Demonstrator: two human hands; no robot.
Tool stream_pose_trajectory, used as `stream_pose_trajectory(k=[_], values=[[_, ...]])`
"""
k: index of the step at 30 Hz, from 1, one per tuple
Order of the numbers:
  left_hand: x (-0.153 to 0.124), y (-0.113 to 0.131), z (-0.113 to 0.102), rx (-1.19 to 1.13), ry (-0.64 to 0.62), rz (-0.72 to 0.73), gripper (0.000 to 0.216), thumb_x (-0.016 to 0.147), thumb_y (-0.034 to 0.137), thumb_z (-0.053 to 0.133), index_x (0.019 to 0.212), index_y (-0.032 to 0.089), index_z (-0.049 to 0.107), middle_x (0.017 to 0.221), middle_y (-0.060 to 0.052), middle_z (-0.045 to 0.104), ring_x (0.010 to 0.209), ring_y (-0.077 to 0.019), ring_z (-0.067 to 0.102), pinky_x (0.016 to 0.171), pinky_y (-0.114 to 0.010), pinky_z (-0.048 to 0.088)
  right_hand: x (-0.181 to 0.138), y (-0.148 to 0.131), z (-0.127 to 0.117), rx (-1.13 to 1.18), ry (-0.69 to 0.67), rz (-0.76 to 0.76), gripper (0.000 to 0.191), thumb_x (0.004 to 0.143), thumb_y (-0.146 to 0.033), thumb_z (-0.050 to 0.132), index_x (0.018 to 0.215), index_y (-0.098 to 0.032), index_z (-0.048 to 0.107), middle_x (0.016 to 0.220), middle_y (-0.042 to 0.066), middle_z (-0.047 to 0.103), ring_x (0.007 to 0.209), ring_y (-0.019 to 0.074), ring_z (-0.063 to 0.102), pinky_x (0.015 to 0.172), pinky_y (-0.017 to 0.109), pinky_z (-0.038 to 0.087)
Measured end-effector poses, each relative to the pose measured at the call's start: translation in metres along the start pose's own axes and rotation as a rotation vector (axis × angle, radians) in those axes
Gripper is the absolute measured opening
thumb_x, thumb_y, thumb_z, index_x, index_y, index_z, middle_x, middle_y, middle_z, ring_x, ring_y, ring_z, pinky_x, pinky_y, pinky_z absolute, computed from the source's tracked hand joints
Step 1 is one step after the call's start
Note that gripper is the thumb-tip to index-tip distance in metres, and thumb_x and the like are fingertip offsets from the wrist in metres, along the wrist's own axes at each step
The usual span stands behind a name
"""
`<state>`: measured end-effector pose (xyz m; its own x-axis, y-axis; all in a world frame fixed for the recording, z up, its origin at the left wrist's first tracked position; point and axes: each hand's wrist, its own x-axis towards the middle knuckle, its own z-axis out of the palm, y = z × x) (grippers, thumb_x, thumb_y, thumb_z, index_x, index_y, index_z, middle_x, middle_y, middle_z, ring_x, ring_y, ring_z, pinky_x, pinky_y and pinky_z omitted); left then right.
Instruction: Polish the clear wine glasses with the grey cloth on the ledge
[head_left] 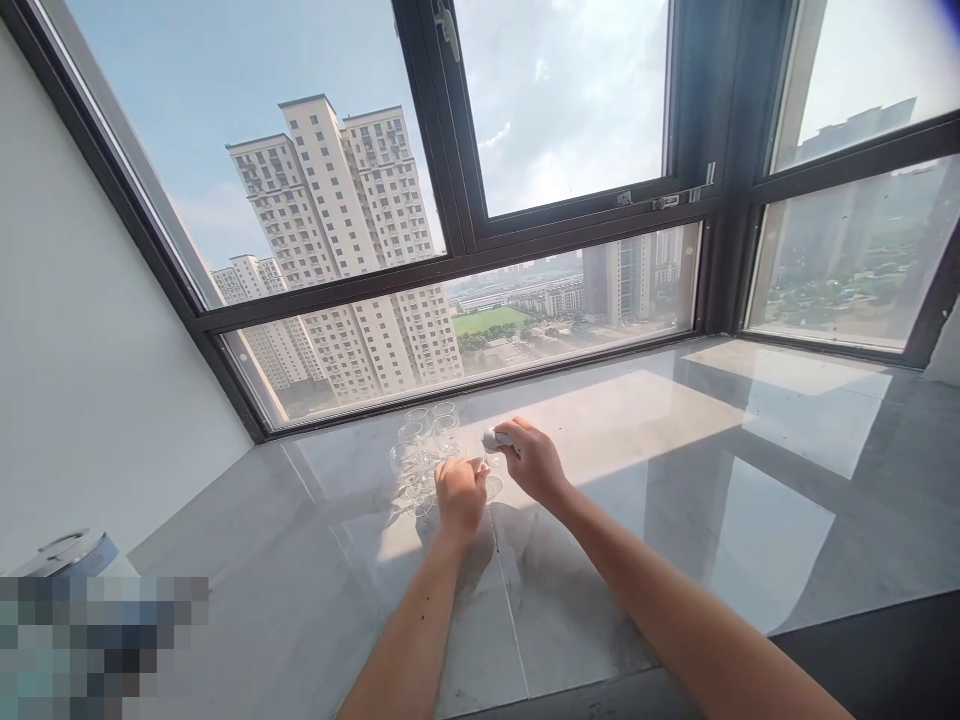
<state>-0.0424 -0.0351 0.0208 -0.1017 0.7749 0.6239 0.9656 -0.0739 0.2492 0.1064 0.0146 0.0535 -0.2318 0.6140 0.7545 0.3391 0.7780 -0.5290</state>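
The right hand (531,462) holds a small white rounded object (492,440). Near it, the left hand (460,495) is beside several clear glass cups (407,455), on a glossy grey tiled sill (255,600) below a dark-framed window (570,140).

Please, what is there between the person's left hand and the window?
In the head view, a cluster of clear glasses is between the left hand and the window.

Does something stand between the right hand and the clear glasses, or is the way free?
Partly: the left hand is between the right hand, which holds a pale object, and the nearer clear glasses. Nothing visible blocks the way to the farther glasses.
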Motion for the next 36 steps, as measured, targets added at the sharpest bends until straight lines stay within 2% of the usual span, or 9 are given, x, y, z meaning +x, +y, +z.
stream_pose_trajectory(k=[6,10,14,16,18,21,27,32,36], values=[[0.000,0.005,-0.002,-0.045,0.023,0.053,0.024,0.087,0.016,0.053,0.066,0.022,0.064,0.068,-0.002,0.064,0.075,-0.0196,0.052,0.079,-0.034,0.036,0.012,0.017,-0.007,0.156,0.241,0.235,0.020,0.075,-0.017,0.049,0.088,-0.021,0.064,0.083,0.004,0.067,0.076,0.0198,0.058,0.071,0.030,0.044],[0.000,0.008,-0.001,-0.104,0.076,0.060,0.022,0.087,0.017,0.055,0.067,0.022,0.062,0.066,-0.001,0.063,0.074,-0.0188,0.053,0.076,-0.031,0.037,0.016,0.026,-0.008,0.313,0.306,0.452,0.022,0.070,-0.023,0.051,0.086,-0.020,0.066,0.078,0.003,0.067,0.071,0.0198,0.058,0.067,0.030,0.044],[0.002,0.006,0.000,-0.154,0.104,0.059,0.023,0.089,0.024,0.056,0.067,0.022,0.063,0.064,-0.001,0.060,0.070,-0.0187,0.054,0.071,-0.029,0.040,0.017,0.030,-0.006,0.434,0.337,0.558,0.022,0.066,-0.026,0.053,0.083,-0.019,0.066,0.074,0.003,0.067,0.070,0.0194,0.058,0.063,0.029,0.044],[0.002,0.004,0.001,-0.187,0.117,0.049,0.019,0.090,0.023,0.055,0.075,0.022,0.067,0.066,-0.002,0.062,0.071,-0.0189,0.056,0.070,-0.028,0.041,0.017,0.030,-0.004,0.479,0.332,0.593,0.022,0.065,-0.028,0.054,0.082,-0.018,0.066,0.072,0.003,0.066,0.067,0.0184,0.057,0.059,0.028,0.042],[0.002,0.003,0.002,-0.227,0.126,0.035,0.017,0.089,0.021,0.055,0.091,0.023,0.071,0.071,-0.002,0.065,0.075,-0.0191,0.058,0.072,-0.028,0.043,0.016,0.030,-0.003,0.523,0.318,0.620,0.022,0.064,-0.029,0.055,0.081,-0.018,0.065,0.069,0.002,0.064,0.062,0.0171,0.055,0.054,0.027,0.039],[0.002,0.003,0.004,-0.283,0.121,-0.015,0.026,0.088,0.022,0.055,0.110,0.021,0.070,0.073,-0.002,0.066,0.076,-0.0188,0.060,0.074,-0.029,0.046,0.016,0.031,-0.002,0.583,0.294,0.665,0.024,0.062,-0.029,0.056,0.082,-0.019,0.063,0.065,0.001,0.061,0.056,0.0152,0.052,0.048,0.025,0.034],[0.003,0.007,0.008,-0.447,0.097,-0.185,0.032,0.091,0.033,0.051,0.113,0.018,0.069,0.087,-0.006,0.072,0.076,-0.0179,0.064,0.074,-0.029,0.047,0.012,0.029,0.005,0.910,0.155,0.913,0.031,0.051,-0.023,0.060,0.081,-0.020,0.060,0.071,0.001,0.061,0.052,0.0104,0.046,0.042,0.021,0.024],[0.003,0.004,0.008,-0.550,0.019,-0.294,0.033,0.092,0.035,0.049,0.114,0.019,0.067,0.103,-0.009,0.073,0.092,-0.0206,0.067,0.080,-0.029,0.047,0.012,0.026,0.004,0.980,0.093,0.968,0.029,0.049,-0.020,0.061,0.078,-0.019,0.059,0.068,0.000,0.060,0.050,0.0089,0.043,0.042,0.021,0.020],[0.001,0.004,0.004,-0.476,-0.066,-0.330,0.030,0.094,0.034,0.045,0.105,0.018,0.067,0.082,-0.007,0.071,0.077,-0.0196,0.063,0.070,-0.028,0.041,0.014,0.020,-0.005,0.862,0.052,0.924,0.025,0.052,-0.020,0.061,0.076,-0.019,0.058,0.063,-0.002,0.056,0.053,0.0093,0.043,0.045,0.021,0.023]])
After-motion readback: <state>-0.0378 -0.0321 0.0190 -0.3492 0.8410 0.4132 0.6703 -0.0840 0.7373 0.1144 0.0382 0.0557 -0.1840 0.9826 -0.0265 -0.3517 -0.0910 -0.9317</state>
